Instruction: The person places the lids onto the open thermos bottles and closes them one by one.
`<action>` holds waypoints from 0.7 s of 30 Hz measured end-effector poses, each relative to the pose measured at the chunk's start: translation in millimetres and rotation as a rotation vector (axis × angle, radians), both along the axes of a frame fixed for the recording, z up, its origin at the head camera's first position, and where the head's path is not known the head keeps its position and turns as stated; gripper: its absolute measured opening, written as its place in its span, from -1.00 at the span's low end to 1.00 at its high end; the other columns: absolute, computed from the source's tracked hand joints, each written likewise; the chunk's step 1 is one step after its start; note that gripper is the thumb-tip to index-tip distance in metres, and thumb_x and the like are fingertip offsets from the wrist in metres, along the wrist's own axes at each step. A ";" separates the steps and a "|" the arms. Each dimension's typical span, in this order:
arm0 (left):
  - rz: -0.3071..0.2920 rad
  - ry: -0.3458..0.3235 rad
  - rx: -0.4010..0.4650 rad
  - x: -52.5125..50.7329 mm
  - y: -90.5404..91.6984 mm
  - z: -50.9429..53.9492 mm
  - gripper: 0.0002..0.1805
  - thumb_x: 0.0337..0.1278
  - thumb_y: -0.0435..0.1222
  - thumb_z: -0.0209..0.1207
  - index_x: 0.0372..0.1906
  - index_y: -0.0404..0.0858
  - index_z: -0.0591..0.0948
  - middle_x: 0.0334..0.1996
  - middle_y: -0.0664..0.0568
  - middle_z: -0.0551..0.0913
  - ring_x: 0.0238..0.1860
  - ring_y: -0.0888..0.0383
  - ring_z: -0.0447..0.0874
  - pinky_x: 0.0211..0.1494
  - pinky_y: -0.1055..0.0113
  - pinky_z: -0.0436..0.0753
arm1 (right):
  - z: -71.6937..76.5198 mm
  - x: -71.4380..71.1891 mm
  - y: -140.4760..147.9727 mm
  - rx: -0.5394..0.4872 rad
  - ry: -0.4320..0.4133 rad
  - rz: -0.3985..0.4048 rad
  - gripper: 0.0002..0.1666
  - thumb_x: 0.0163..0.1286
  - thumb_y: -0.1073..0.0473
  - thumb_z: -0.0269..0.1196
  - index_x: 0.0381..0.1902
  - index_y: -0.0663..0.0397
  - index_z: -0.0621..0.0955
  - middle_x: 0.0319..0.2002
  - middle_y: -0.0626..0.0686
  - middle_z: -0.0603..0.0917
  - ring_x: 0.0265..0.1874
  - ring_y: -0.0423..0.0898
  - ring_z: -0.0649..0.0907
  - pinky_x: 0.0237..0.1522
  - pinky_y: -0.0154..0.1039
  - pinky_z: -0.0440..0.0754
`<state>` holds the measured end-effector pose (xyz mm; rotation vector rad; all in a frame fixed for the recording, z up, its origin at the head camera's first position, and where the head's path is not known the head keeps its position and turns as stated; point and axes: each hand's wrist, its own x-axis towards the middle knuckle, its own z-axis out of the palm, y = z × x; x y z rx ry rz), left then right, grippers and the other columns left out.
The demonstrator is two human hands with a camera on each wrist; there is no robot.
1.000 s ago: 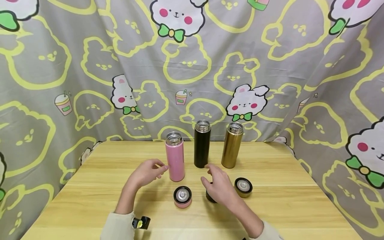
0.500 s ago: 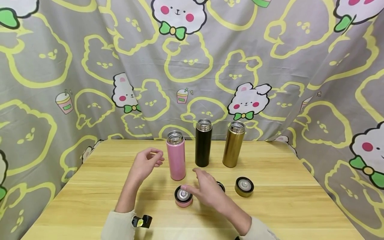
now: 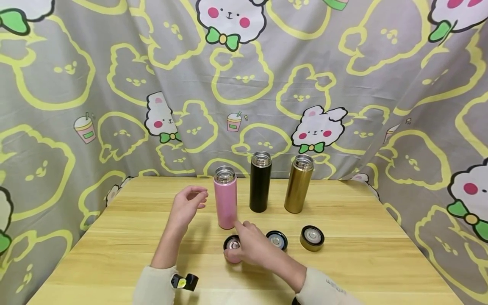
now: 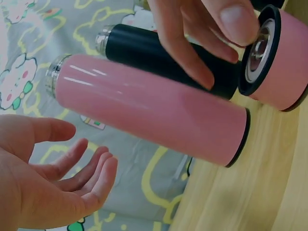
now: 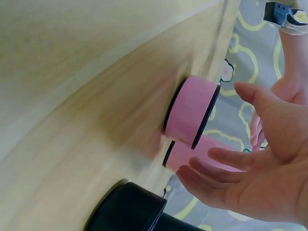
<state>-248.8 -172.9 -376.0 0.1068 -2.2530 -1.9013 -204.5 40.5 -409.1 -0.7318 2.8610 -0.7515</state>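
Since the right hand (image 3: 253,245) moved, the pink flask lid (image 5: 192,111) lies in reach under its wide fingers; the left hand (image 3: 187,207) is loose and empty.

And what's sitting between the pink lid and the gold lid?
In the head view, the black lid sits between the pink lid and the gold lid. The right hand is there too, hiding part of the pink lid.

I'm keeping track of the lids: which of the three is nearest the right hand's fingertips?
The pink lid, leftmost in the head view: the right hand has its fingertips close about it. The black lid and gold lid lie farther right.
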 end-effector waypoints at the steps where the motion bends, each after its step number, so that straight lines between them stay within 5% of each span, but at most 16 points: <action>1: -0.002 -0.004 0.007 -0.6 0.9 -0.8 -0.72 0.38 -0.33 0.18 0.07 -0.42 0.61 -0.02 -0.27 0.69 -0.19 0.18 0.69 -0.02 0.31 0.71 | 0.1 0.6 -1.2 0.013 -0.003 0.006 -0.02 0.10 -0.19 0.50 0.37 0.14 0.45 0.03 0.25 0.63 0.00 0.11 0.65 0.03 0.07 0.66; 9: -0.017 -0.045 0.070 -5.0 6.9 -6.7 -0.70 0.38 -0.32 0.18 0.09 -0.40 0.60 0.07 -0.30 0.66 -0.14 0.15 0.69 0.12 0.15 0.69 | -1.2 4.8 -9.1 0.051 -0.060 0.032 0.04 0.04 -0.12 0.56 0.45 0.03 0.41 0.19 0.29 0.58 0.13 0.16 0.60 0.14 0.12 0.62; 21: -0.081 -0.068 0.040 -4.8 2.0 -12.1 -0.74 0.34 -0.33 0.22 0.00 -0.43 0.60 -0.15 -0.15 0.70 -0.16 0.06 0.69 0.06 0.16 0.70 | -5.3 5.0 -12.7 0.122 0.023 0.079 -0.30 0.11 0.05 0.53 0.21 0.01 0.57 -0.04 0.15 0.63 -0.06 0.07 0.62 -0.08 -0.14 0.64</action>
